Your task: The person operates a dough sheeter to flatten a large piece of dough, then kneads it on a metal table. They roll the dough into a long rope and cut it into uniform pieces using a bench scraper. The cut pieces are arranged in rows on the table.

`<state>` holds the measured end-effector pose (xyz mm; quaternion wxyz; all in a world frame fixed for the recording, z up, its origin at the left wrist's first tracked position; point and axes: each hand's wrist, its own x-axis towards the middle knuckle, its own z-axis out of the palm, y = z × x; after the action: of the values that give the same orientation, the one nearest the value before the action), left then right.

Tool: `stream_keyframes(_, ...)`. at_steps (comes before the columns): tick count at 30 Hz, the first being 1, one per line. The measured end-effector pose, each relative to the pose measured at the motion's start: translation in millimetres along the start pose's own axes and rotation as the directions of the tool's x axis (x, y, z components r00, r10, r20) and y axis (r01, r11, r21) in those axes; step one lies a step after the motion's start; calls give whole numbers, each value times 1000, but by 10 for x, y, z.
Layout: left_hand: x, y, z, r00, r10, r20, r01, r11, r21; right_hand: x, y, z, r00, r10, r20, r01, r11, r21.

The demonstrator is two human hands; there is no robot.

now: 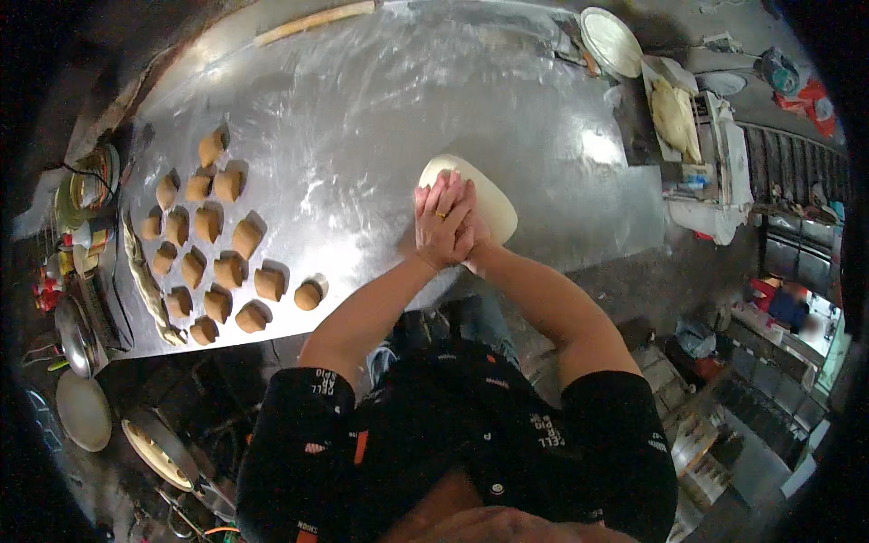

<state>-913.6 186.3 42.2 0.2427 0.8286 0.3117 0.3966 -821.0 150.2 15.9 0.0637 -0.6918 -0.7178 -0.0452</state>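
Observation:
A smooth pale lump of dough (pixel 496 201) lies on the metal worktop (pixel 362 118) in front of me. My left hand (pixel 441 226) rests on top of my right hand, its fingers stretched out and a ring on one of them. Beneath it, my right hand (pixel 480 231) presses against the near left part of the dough. The left hand covers most of the right hand's fingers. Several brown dough pieces (pixel 228 270) stand in loose rows on the left side of the worktop, apart from both hands.
A wooden rolling pin (pixel 312 23) lies along the far edge. At the far right are a round white container (pixel 611 42) and a tray of pale dough (pixel 674 118). A long pale strip (pixel 149 281) lies by the left edge, near a metal lid (pixel 75 335).

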Motion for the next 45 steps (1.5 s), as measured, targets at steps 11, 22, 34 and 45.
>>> stream_keyframes(11, -235, 364, 221, 172, -922, 348, 550, -203, -810, 763, 1043, -310, 740, 457, 493, -666, 404, 626)
stream_keyframes(22, -410, -393, -836, 206, -909, 363, 603, -174, -778, -367, 366, -546, 951, 266, -157, -98, 741, 664)
stream_keyframes(34, -473, -466, -1065, 198, -976, 88, 796, 107, -596, 397, 4591, 103, 674, 704, -225, -615, 703, 357)
stream_keyframes(45, -387, -490, -1118, 119, -978, 169, 859, 17, -512, 1024, 4952, 62, 841, 528, 117, -541, 827, 151)
